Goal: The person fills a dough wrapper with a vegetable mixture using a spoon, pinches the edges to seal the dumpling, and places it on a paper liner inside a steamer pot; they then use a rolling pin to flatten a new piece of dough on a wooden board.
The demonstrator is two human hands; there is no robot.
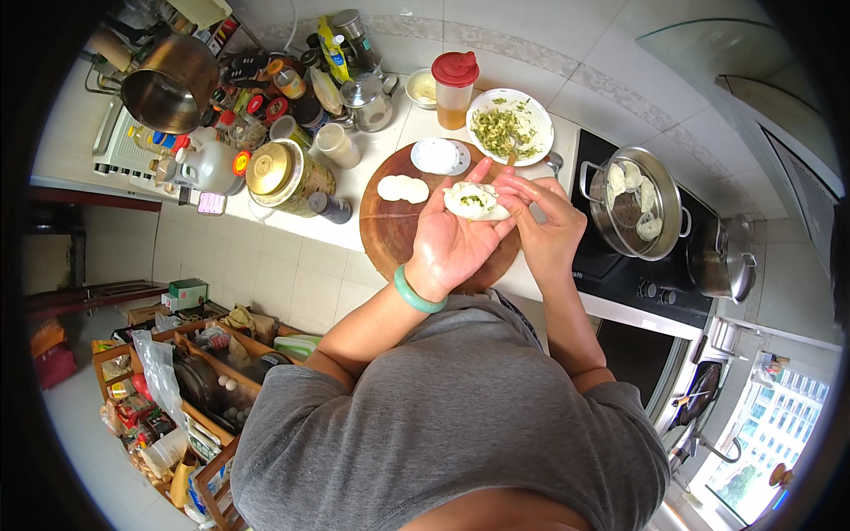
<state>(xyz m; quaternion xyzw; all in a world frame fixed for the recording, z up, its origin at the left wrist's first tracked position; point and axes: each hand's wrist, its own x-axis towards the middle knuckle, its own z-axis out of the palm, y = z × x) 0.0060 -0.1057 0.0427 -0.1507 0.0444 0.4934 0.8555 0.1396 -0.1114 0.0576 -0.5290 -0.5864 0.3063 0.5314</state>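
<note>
A partly folded dumpling [475, 201] rests on the palm and fingers of my left hand [446, 244], its green filling showing through a gap on top. The fingertips of my right hand [548, 214] pinch the dough at the dumpling's right end. Both hands are above a round wooden chopping board [386, 229]. On the board lie a few flat dough rounds [402, 189] and a white round lid or dish [435, 155]. Behind my hands stands a white plate [543, 143] of chopped green filling [497, 131], with a spoon handle partly hidden by my fingers.
Right of the board, a steel steamer pot [635, 245] holding several dumplings [631, 178] sits on the black hob [594, 232], beside a lidded pot [720, 259]. A red-lidded jug [456, 89] and a small bowl [421, 88] stand behind. Jars and a metal canister [292, 178] crowd the left.
</note>
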